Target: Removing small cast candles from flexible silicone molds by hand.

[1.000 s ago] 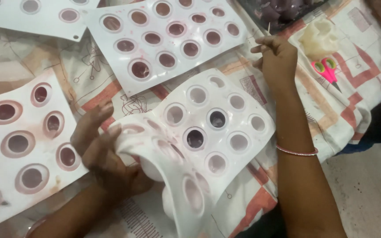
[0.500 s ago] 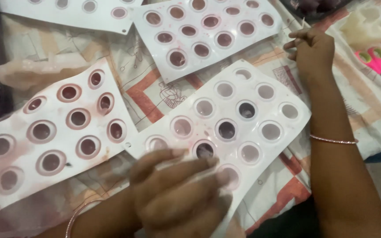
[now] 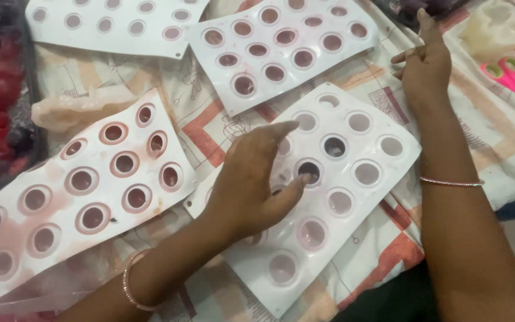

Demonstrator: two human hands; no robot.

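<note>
- White flexible mould sheet (image 3: 353, 197) with rows of round cavities lies flat on the patterned cloth (image 3: 210, 119), low and just right of centre, its long side running from about seven o'clock up to one o'clock.
- Left hand (image 3: 254, 179) rests palm-down on the sheet's left half, fingers spread and loosely extended, gripping nothing; the forefinger points toward one o'clock and the thumb tip sits beside a dark cavity.
- A thin bangle (image 3: 132, 286) circles the left wrist at seven o'clock of the hand.
- At nine o'clock of the hand lies a second white mould sheet (image 3: 73, 191), its cavities ringed in reddish stain.
- At twelve o'clock lies a third white mould sheet (image 3: 281, 48), apart from the first.
- Right hand (image 3: 427, 65) sits at two o'clock, fingers part-curled on the cloth near the third sheet's corner; whether it pinches anything I cannot tell.
- Pink-handled scissors (image 3: 508, 74) lie further right.
- A fourth white sheet (image 3: 114, 21) lies farthest, at eleven o'clock.
</note>
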